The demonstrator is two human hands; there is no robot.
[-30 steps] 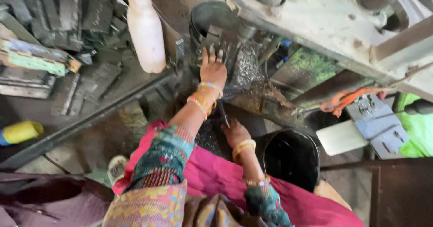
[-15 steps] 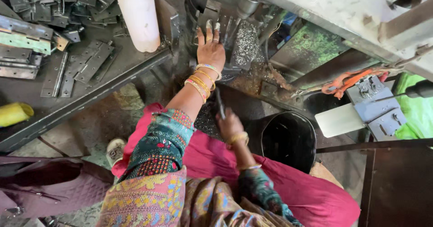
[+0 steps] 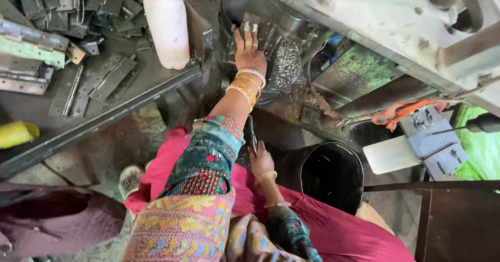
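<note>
Left hand (image 3: 249,51) lies flat, fingers (image 3: 240,35) spread and released, on dark metal pieces (image 3: 263,33) inside a grey tub (image 3: 250,2), hemmed in by the tub wall and the machine body (image 3: 375,17) just right, with little free room. Right hand (image 3: 260,160) sits low by the lap, fingers clenched on a thin dark flat strip (image 3: 252,132), long axis pointing up toward the tub. A black bucket (image 3: 333,173) stands just right; flat metal plates (image 3: 99,80) and a white bottle (image 3: 166,22) lie on the surface at left.
</note>
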